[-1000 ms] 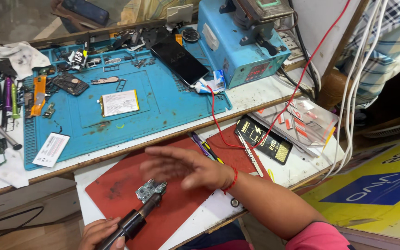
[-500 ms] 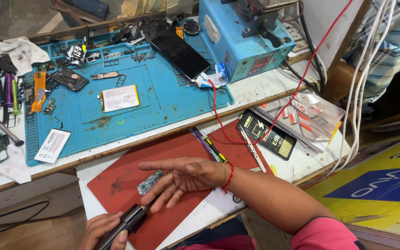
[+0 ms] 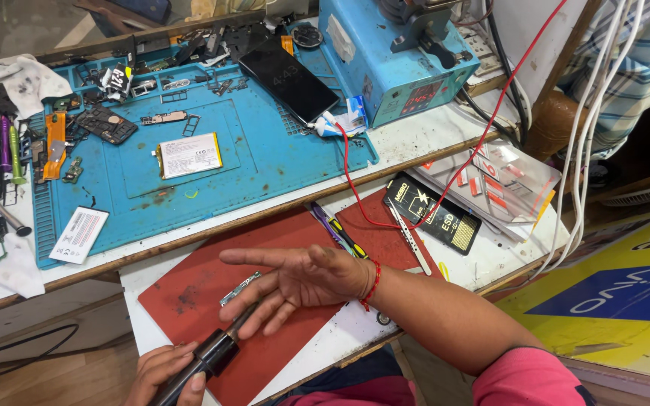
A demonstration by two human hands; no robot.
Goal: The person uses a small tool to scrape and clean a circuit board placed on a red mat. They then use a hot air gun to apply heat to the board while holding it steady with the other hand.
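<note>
Right hand (image 3: 302,280) lies flat over the red mat (image 3: 189,293), forearm entering from lower right, wrist with a red thread band. Fingers extended and slightly spread, pointing left; thumb uppermost. It grips nothing. Its lower fingertips reach toward the tip of the black tool (image 3: 205,361).

Left hand (image 3: 163,370) at the bottom edge, fingers curled around the black tool's cylindrical handle, held tilted with the tip aimed up and right toward the right palm. The tip itself is partly hidden by the right fingers.

Small metal part (image 3: 239,289) lies on the red mat, just beside the right index and middle fingers; contact cannot be told.

Beyond: blue work mat (image 3: 265,162) carrying a white battery (image 3: 188,155) and a dark phone (image 3: 289,79); screwdrivers (image 3: 338,231) behind the right wrist.
</note>
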